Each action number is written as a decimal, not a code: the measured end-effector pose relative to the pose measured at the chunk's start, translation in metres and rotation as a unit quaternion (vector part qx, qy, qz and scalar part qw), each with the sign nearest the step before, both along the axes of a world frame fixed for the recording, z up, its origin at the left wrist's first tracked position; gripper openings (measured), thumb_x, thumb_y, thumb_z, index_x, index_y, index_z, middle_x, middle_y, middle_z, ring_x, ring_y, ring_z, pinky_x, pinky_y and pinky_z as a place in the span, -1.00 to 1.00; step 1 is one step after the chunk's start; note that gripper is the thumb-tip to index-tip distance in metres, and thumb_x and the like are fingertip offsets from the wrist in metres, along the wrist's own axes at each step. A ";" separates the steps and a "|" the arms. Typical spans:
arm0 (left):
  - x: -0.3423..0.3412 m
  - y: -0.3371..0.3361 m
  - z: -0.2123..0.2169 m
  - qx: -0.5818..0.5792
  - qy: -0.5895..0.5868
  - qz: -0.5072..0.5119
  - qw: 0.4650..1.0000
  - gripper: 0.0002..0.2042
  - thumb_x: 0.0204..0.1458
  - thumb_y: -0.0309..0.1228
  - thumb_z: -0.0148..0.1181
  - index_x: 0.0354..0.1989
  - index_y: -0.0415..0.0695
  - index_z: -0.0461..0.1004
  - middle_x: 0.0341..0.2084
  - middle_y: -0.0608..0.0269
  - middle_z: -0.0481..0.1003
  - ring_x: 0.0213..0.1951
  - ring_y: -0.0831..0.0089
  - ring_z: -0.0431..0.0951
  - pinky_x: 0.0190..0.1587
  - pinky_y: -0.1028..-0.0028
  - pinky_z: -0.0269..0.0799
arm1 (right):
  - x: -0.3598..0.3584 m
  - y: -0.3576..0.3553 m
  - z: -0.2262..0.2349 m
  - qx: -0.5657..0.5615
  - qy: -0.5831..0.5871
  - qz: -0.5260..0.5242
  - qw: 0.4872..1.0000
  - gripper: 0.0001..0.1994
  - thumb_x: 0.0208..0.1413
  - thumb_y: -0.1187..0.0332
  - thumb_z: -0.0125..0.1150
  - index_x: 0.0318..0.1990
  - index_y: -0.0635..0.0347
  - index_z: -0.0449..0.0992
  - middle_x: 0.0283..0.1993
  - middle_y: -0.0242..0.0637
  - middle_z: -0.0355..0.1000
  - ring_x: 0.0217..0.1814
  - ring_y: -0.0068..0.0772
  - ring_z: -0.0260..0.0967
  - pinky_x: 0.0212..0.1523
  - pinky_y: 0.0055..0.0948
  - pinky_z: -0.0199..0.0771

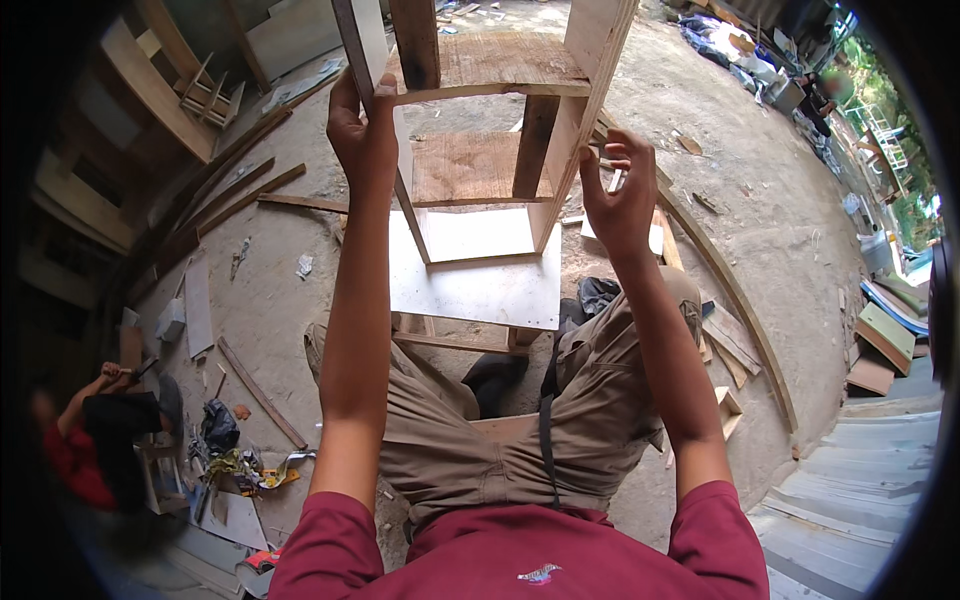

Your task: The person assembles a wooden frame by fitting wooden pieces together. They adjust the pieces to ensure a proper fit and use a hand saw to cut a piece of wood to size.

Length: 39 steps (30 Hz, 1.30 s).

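Plywood shelf unit (490, 130) stands on the dirt floor (300, 290) just ahead of the person's knees, looking stiff, bulky and probably fairly heavy; its upright side panels seem the best grip. Left hand (362, 130) is clamped on the left panel's edge. Right hand (620, 190) hovers by the right panel, fingers curled, perhaps pinching something too small to identify. The unit's top is cut off.

left hand (362, 135) gripping, right hand (617, 190) half-curled
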<state>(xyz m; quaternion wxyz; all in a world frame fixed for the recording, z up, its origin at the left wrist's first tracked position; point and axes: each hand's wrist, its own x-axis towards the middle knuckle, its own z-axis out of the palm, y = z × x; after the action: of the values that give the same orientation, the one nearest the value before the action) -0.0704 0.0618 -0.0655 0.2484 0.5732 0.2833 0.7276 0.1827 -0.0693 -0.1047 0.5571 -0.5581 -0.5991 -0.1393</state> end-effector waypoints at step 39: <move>0.136 -0.022 -0.037 -0.072 -0.040 -0.357 0.930 -0.78 0.32 -0.31 0.17 -0.11 -0.24 0.41 -0.52 0.32 0.42 -0.55 0.60 0.41 -0.52 0.55 0.33 | -0.001 0.045 -0.015 -0.127 0.114 0.135 0.976 -0.50 0.38 0.30 0.04 0.34 0.40 0.14 -0.36 0.21 0.54 -0.27 0.24 0.60 -0.34 -0.03 0.54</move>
<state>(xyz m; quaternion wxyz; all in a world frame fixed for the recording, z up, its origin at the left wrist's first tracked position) 0.0657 0.0400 -0.1026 0.5434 0.5877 0.1015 0.5908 0.1819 -0.0247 -0.1194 0.5597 -0.5506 -0.6144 0.0785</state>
